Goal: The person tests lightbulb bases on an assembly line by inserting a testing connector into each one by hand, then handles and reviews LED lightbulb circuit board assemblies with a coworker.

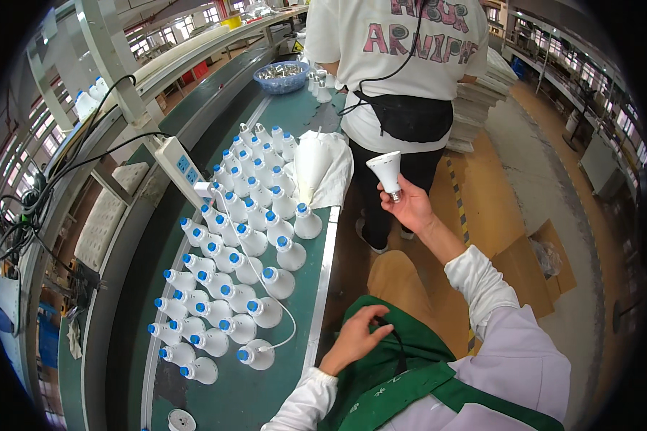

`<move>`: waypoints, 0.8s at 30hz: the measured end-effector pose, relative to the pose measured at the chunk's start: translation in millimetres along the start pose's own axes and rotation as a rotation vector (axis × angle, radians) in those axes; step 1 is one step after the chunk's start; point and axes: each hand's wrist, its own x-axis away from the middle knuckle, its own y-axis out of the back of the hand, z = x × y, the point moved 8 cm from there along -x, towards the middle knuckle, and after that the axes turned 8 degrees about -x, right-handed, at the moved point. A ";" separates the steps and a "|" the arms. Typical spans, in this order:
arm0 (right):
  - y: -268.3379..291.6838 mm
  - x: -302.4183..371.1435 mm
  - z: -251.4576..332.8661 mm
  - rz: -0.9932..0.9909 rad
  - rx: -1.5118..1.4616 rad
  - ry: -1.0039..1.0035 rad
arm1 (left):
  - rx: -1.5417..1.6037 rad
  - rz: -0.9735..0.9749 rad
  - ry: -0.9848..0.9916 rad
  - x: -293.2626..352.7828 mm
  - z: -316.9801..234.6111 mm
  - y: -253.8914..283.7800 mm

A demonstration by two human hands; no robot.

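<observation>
My right hand [412,210] is raised at the right of the bench, its fingers closed around the metal screw base of a white flared light bulb [385,169]. The bulb's wide face points up. Low over my green apron [410,391] is my left hand [354,339], thumb and fingers apart, nothing visible in it; a black cord passes close to its fingertips. Rows of white flared bulb housings [279,284] with blue pieces on their narrow ends cover the green bench. A thin white cable [292,316] runs to the nearest housing.
A white cone-shaped bag [310,164] lies on a white cloth [340,172]. Farther off stands a blue basket [283,85] of small metal parts. A person [402,86] stands ahead. A power strip [178,169] edges the bench's left; an open cardboard box [535,266] sits at right.
</observation>
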 end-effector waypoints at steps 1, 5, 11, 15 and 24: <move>1.7 -4.7 1.2 0.005 0.001 0.002 | -0.003 -0.003 -0.004 -5.5 1.5 -2.9; 13.4 -15.4 12.0 -0.052 0.098 0.083 | -0.082 0.155 0.001 -24.2 22.4 -27.7; 22.9 -15.2 9.4 -0.139 0.175 0.061 | -0.826 0.226 -0.069 -18.4 50.5 -47.3; 24.3 -19.7 1.8 -0.159 0.131 0.033 | -0.835 0.412 -0.081 -12.3 59.7 -62.8; 31.5 -22.0 -15.2 -0.277 0.464 0.060 | -0.862 0.361 -0.094 -13.5 55.2 -54.5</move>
